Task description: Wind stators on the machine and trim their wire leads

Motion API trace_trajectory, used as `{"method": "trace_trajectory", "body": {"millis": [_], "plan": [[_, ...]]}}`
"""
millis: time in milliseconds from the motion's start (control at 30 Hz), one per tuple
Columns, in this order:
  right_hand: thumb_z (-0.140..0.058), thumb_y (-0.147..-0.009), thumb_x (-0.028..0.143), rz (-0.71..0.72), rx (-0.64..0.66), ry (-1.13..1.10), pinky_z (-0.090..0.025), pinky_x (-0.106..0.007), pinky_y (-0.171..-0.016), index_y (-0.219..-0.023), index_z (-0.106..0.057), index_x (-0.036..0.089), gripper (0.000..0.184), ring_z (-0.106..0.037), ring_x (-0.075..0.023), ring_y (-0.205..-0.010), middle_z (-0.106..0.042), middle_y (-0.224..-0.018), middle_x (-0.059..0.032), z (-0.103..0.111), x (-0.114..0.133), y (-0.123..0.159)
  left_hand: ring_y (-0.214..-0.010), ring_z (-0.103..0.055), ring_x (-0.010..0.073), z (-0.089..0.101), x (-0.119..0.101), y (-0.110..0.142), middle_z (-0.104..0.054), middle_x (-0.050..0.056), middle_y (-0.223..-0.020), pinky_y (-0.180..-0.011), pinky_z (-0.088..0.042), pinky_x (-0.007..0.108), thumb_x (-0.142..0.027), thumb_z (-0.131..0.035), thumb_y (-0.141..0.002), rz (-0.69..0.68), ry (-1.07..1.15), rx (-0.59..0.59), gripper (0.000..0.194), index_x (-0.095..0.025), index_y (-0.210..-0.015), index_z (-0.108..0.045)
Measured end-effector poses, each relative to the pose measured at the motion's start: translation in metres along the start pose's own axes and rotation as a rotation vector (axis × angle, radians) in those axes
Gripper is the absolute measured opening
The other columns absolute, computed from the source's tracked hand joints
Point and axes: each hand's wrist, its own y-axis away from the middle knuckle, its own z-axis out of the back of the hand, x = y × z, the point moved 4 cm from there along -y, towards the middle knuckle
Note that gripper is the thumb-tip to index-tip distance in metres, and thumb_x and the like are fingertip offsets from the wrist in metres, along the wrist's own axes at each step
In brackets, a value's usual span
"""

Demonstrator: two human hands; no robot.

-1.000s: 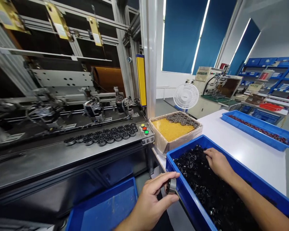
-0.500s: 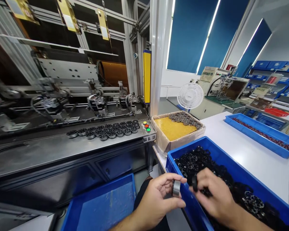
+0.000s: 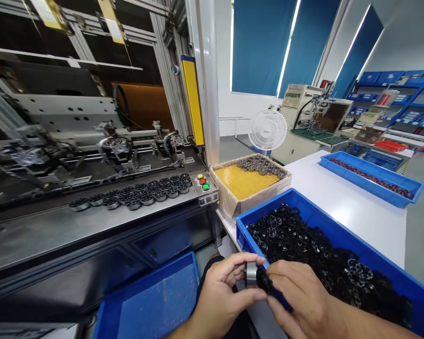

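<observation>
My left hand (image 3: 221,296) is closed around a silver metal ring (image 3: 250,274), held just off the near left corner of a blue bin (image 3: 381,266). My right hand (image 3: 300,296) pinches a small black plastic wheel part (image 3: 264,281) and presses it against the ring. The bin is heaped with several black wheel parts (image 3: 304,245). Both hands meet low in the middle of the view.
A box with a yellow sheet (image 3: 245,181) and several rings stands behind the bin. Rows of ring assemblies (image 3: 137,194) sit on the steel machine table by three coloured buttons (image 3: 202,181). An empty blue bin (image 3: 151,306) is below left. A second blue tray (image 3: 369,176) and a fan (image 3: 267,130) lie beyond.
My right hand left the heap of parts with one black piece and came to the left hand, where the piece now touches the ring. The view shifted slightly to the right.
</observation>
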Motion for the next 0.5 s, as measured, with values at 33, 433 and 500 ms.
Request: {"method": "trace_trajectory", "body": {"millis": [33, 433, 500], "plan": [[-0.05, -0.085, 0.005, 0.005, 0.0, 0.007, -0.049, -0.03, -0.06, -0.097, -0.057, 0.013, 0.016, -0.059, -0.0196, -0.071, -0.065, -0.08, -0.0097, 0.001, 0.0, 0.0, -0.086, -0.075, 0.0161, 0.0, 0.0, 0.0, -0.08, 0.006, -0.099, -0.08, -0.059, 0.018, -0.008, -0.09, -0.056, 0.011, 0.016, -0.011, 0.045, -0.018, -0.098, -0.075], [-0.059, -0.089, 0.015, -0.024, -0.031, -0.003, -0.049, -0.03, -0.06, -0.095, -0.056, 0.015, 0.007, -0.059, -0.0176, -0.07, -0.065, -0.08, -0.006, -0.003, -0.004, 0.009, -0.086, -0.075, 0.0157, -0.005, 0.008, 0.0, -0.08, 0.005, -0.097, -0.079, -0.058, 0.02, -0.003, -0.09, -0.053, 0.126, 0.108, 0.088, 0.048, -0.016, -0.096, -0.073], [-0.059, -0.091, 0.016, -0.026, -0.074, -0.012, -0.054, -0.031, -0.071, -0.106, -0.056, 0.013, 0.016, -0.064, -0.0195, -0.085, -0.068, -0.092, -0.0104, 0.003, -0.006, 0.007, -0.085, -0.075, 0.0152, -0.004, 0.007, 0.001, -0.08, 0.005, -0.095, -0.078, -0.058, 0.02, -0.004, -0.09, -0.055, 0.122, 0.114, 0.093, 0.048, -0.015, -0.097, -0.072]]}}
